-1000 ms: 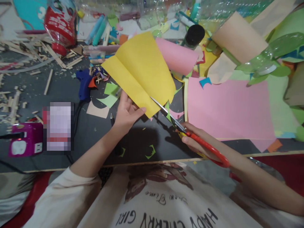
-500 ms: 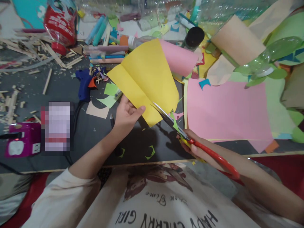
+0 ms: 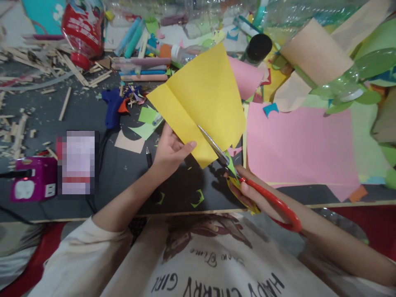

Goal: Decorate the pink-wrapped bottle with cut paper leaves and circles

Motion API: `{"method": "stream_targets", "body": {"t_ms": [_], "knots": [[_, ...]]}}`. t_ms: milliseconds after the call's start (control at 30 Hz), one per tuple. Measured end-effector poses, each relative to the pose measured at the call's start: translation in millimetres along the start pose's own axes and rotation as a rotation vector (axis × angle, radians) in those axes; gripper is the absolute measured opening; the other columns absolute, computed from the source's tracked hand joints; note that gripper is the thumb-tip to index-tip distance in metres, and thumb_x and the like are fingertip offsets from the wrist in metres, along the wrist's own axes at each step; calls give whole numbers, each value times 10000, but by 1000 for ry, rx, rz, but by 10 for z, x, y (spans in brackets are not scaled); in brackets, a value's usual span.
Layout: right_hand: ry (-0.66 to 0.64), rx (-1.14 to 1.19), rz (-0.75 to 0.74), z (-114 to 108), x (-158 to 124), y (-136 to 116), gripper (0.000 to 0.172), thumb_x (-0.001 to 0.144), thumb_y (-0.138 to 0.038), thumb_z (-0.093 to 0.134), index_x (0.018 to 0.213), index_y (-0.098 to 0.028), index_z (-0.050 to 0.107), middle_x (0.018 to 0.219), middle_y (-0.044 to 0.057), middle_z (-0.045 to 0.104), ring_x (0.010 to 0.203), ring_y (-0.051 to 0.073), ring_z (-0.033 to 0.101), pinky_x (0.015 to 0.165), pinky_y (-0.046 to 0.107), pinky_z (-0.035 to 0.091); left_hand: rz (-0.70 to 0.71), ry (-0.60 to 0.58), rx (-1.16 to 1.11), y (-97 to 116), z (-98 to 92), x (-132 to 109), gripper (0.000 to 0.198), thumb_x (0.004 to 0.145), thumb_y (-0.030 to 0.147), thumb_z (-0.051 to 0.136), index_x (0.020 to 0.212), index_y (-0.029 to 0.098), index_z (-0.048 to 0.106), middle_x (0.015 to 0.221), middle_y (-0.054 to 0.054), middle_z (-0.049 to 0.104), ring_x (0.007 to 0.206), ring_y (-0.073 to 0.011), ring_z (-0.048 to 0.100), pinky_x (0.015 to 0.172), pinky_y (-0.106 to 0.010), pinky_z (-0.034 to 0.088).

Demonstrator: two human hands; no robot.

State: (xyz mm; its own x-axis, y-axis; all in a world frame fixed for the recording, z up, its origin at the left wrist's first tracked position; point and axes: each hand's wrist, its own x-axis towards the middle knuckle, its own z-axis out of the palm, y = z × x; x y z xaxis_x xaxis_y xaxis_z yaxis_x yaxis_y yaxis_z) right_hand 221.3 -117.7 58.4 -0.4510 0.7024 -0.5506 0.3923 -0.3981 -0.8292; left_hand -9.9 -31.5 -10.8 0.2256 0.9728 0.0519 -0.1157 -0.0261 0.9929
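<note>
A creased sheet of yellow paper (image 3: 207, 95) is pinched at its lower left edge by my left hand (image 3: 171, 150), thumb on top and fingers beneath. My right hand (image 3: 244, 187) grips red-handled scissors (image 3: 272, 198), whose metal blades lie at the lower part of the sheet, pointing up and left. A scrap of green paper (image 3: 230, 163) clings near the blades. Something yellow (image 3: 252, 206) shows under my right fingers; I cannot tell exactly what it is. Both the sheet and the blades are held above the dark table (image 3: 173, 192).
On the right lies pink paper (image 3: 300, 144) over green sheets. A blue glue gun (image 3: 113, 107), a pen (image 3: 149, 156) and a purple box (image 3: 34, 179) with a cable are on the left. Wood sticks (image 3: 74, 70), a red-labelled bottle (image 3: 83, 31) and markers (image 3: 134, 37) crowd the back.
The yellow sheet has shifted slightly right and its upper part has tilted up. The scissors' blades look closer together, and their handle has swung slightly left. My left hand keeps its pinch.
</note>
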Motion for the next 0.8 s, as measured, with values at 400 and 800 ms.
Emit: {"method": "stream_targets", "body": {"t_ms": [400, 800], "knots": [[79, -12, -39, 42, 50, 10, 385, 930, -612, 419, 924, -228, 445, 745, -32, 376, 609, 105, 374, 508, 240, 319, 49, -6, 52, -22, -36, 13, 718, 792, 471, 711, 1389, 272, 367, 1319, -116, 596, 1152, -254, 638, 936, -369, 568], [30, -185, -59, 5, 8, 0, 511, 905, -695, 332, 1004, -212, 468, 689, -34, 411, 559, 111, 374, 489, 245, 337, 22, 119, -24, -28, -51, 48, 556, 830, 469, 664, 1297, 219, 493, 1197, -109, 672, 1198, -295, 618, 996, -450, 534]]}}
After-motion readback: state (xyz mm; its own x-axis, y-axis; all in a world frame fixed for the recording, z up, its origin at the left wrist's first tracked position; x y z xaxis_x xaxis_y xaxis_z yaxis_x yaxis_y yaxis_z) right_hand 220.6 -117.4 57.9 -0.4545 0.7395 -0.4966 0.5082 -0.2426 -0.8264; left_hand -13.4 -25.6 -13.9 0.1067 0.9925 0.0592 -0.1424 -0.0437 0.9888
